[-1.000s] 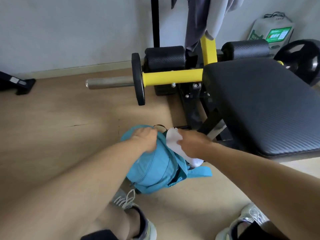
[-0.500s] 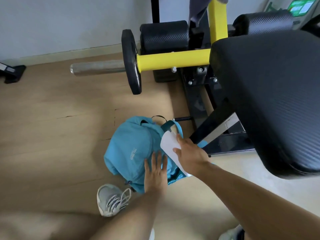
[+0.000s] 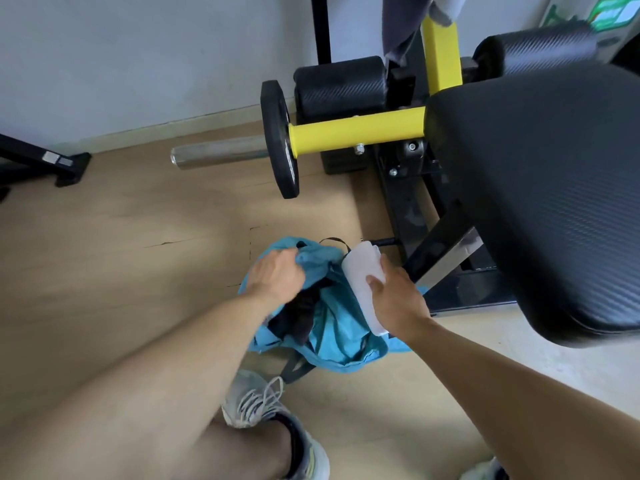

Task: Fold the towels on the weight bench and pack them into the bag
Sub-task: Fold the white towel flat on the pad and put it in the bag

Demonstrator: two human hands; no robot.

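A person looked down from a head-worn camera at a soft teal bag [image 3: 332,327] that lay slumped on the wooden floor [image 3: 121,258], just beside the foot of a black weight bench [image 3: 540,188]. The left hand [image 3: 277,277] gripped a fold of the bag's upper edge, fingers curled into the cloth and lifting it, so that the mouth gaped and something dark showed inside. The right hand [image 3: 398,299] held a folded white towel [image 3: 363,282] upright at the bag's right rim, thumb on the near face and fingers wrapped behind it; the towel's lower end sat against the teal fabric, not yet inside. The towel looked light, limp and easy to crush, likely to spring open if grasped by one layer, so a hold across the whole folded stack seemed best. The bag seemed thin and floppy, unable to stay open alone, so its rim probably needed holding up while the towel went in. The bench pad in view bore no towels. A pale sneaker [image 3: 256,403] stood on the floor just below the bag.
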